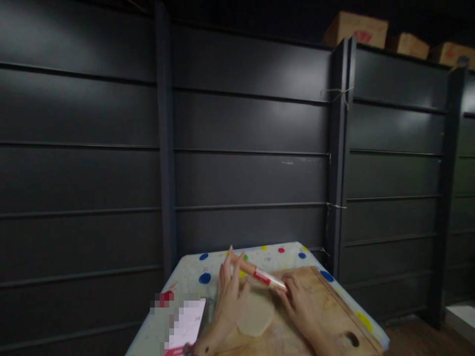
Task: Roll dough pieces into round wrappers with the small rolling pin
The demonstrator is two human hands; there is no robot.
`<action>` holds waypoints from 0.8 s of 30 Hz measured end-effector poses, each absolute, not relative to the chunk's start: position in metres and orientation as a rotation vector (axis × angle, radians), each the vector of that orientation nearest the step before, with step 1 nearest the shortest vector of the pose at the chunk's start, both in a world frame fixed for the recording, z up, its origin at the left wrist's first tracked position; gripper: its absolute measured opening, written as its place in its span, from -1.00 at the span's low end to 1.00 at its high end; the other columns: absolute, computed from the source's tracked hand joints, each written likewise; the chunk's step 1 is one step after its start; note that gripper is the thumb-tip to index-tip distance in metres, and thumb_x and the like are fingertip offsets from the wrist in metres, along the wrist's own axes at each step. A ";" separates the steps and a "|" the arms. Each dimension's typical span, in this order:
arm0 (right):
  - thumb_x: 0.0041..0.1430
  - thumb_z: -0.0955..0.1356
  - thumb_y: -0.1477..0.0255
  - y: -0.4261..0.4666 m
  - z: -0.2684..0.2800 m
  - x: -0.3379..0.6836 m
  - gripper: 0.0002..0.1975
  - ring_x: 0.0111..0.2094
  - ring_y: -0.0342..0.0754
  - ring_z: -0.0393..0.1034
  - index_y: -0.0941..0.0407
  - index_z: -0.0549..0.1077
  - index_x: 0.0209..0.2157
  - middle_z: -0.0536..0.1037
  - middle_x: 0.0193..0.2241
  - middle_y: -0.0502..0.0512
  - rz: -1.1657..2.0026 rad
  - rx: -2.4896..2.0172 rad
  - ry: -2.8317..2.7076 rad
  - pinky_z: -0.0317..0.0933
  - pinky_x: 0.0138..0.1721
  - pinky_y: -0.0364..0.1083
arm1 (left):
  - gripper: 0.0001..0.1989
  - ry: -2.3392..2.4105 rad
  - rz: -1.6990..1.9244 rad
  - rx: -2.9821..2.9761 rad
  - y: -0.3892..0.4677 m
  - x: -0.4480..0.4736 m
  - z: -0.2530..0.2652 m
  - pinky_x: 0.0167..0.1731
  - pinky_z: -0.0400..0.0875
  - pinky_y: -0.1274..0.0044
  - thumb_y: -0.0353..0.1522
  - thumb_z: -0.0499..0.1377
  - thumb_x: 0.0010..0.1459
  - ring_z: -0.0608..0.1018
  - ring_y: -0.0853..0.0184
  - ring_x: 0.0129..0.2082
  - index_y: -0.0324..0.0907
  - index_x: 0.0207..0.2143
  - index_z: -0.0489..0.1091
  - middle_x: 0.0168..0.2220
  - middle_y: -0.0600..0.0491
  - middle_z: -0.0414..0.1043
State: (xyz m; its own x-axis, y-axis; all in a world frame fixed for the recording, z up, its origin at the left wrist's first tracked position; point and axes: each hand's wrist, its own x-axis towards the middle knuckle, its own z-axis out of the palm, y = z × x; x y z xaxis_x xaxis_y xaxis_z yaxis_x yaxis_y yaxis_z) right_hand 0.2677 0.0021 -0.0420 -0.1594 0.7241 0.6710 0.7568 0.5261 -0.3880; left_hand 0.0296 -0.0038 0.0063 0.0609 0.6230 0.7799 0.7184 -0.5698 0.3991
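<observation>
A: What could go wrong w/ our setup?

B: Prob. our L hand (229, 290) slipping off the rolling pin (248, 267) — its fingers are spread almost straight, pin's far end up against them, no closed grip we can see. Our R hand (299, 300) is curled round the near end, so the pin might pivot & press the dough (257, 316) unevenly.

A: Other risks?

B: Maybe sticking, if the dough's tacky. And our L wrist's near the phone (188, 321) — we could knock it.

A: How's the dough look, & where?

B: Pale, flat, roughly round; on the wooden board (324, 301), between our arms, L edge partly hidden. Pin's slim, light-coloured, w/ a red-&-white label; can't tell if it's raised.
</observation>
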 end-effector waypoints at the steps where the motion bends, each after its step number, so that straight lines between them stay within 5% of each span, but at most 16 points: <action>1: 0.36 0.22 0.17 -0.001 -0.040 0.265 -0.72 -0.23 0.05 0.49 -0.02 0.44 -0.08 0.58 -0.14 0.10 -0.075 -1.224 -1.962 0.28 -0.19 -0.03 | -0.41 -1.364 -1.409 -2.272 -0.003 0.030 0.004 0.31 -0.03 0.05 -0.43 -0.01 0.31 -0.02 0.09 0.39 0.08 0.34 -0.01 0.43 -0.02 -0.18; 5: 0.33 0.27 0.23 -0.011 -0.033 0.260 -0.76 -0.17 0.08 0.50 -0.05 0.45 -0.05 0.55 -0.01 0.07 -0.160 -1.232 -2.100 0.28 -0.18 -0.03 | -0.49 -1.245 -1.096 -2.369 0.009 0.033 -0.005 0.32 -0.02 0.09 -0.45 -0.02 0.30 0.08 0.14 0.36 0.04 0.27 0.19 0.39 0.04 0.01; 11: 0.26 0.33 0.27 -0.015 -0.024 0.260 -0.80 -0.16 0.04 0.51 -0.06 0.48 -0.10 0.57 -0.07 0.04 -0.116 -1.155 -2.129 0.28 -0.15 -0.07 | -0.59 -1.383 -1.043 -2.373 0.046 0.041 -0.002 0.32 0.00 0.11 -0.34 -0.03 0.32 0.13 0.10 0.35 -0.11 0.18 0.32 0.37 -0.05 0.08; 16: 0.33 0.23 0.24 -0.013 -0.027 0.260 -0.75 -0.22 0.01 0.52 -0.02 0.52 -0.19 0.62 -0.22 0.03 -0.016 -1.274 -2.110 0.27 -0.17 -0.08 | -0.62 -1.680 -0.913 -2.397 0.056 0.033 -0.010 0.30 0.04 0.18 -0.25 0.03 0.33 0.13 0.06 0.35 -0.04 0.15 0.35 0.35 -0.03 0.12; 20: 0.42 0.07 0.22 -0.002 -0.037 0.264 -0.51 0.01 0.06 0.45 0.07 0.53 -0.02 0.58 -0.02 0.15 0.017 -1.461 -2.016 0.19 0.07 -0.02 | -0.54 -1.754 -0.818 -2.431 0.051 0.026 -0.015 0.19 0.18 0.04 -0.18 0.17 0.28 0.29 0.03 0.24 -0.10 0.19 0.28 0.29 -0.09 0.18; 24: 0.42 0.02 0.26 0.000 -0.037 0.265 -0.46 0.13 0.07 0.35 0.11 0.49 0.09 0.50 0.11 0.16 0.012 -1.516 -2.100 0.10 0.18 0.01 | -0.57 -1.772 -0.683 -2.489 0.046 0.026 -0.012 0.10 0.33 0.10 -0.20 0.18 0.28 0.40 0.09 0.13 -0.11 0.15 0.30 0.22 -0.08 0.26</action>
